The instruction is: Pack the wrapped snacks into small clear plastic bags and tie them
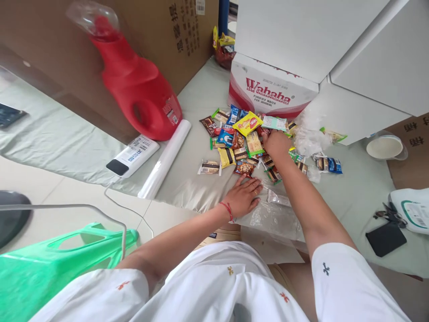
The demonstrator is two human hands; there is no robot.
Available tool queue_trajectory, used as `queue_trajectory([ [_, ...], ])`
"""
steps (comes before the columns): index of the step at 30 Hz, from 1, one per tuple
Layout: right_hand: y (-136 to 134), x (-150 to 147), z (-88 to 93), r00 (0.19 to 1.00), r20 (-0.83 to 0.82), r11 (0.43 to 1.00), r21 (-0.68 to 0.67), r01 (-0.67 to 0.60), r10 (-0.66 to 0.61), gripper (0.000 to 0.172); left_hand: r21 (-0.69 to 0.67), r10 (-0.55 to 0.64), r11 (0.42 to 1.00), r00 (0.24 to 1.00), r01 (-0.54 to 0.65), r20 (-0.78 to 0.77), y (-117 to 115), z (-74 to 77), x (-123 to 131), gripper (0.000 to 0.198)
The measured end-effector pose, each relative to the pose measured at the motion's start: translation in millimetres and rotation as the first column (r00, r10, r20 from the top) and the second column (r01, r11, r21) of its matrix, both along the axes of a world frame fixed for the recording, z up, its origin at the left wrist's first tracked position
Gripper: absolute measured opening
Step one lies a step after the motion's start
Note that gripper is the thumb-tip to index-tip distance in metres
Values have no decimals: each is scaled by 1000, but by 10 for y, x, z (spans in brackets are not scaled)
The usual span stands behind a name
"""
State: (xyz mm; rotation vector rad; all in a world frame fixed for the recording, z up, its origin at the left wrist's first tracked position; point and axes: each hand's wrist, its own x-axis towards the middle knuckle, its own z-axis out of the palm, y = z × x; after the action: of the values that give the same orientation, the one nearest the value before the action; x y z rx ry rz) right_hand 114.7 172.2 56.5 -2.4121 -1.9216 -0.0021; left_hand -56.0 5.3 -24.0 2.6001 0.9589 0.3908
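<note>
A loose pile of small wrapped snack packets covers the middle of the cloth-covered surface. My left hand lies flat at the pile's near edge, fingers stretched out and slightly spread, close to a brown cookie packet. My right hand reaches into the pile's right side. Its fingertips point down among the packets and are mostly hidden, so a grip cannot be made out. Around it lie a yellow packet, a pale green packet and a cream packet with green ends. A clear plastic wrapper lies between my forearms.
Behind the pile stands a Wahaha water carton; crumpled clear plastic lies right of it. Leftward are a white roll, a power strip and a red detergent jug. A black wallet and keys lie right.
</note>
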Motion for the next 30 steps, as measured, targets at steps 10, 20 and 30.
queue_trajectory([
  [10,479,-264,-2,999,24,986,-158,46,-43,50,-12,-14,1000,999,14,40,8,-22,-2,50],
  [20,-665,808,324,987,-69,933,-321,-159,145,46,-16,-15,1000,999,16,34,10,-17,-3,50],
  [30,-2156,1505,146,877,-377,883,-242,-402,296,46,-46,-2,999,999,0,-40,28,58,-24,52],
])
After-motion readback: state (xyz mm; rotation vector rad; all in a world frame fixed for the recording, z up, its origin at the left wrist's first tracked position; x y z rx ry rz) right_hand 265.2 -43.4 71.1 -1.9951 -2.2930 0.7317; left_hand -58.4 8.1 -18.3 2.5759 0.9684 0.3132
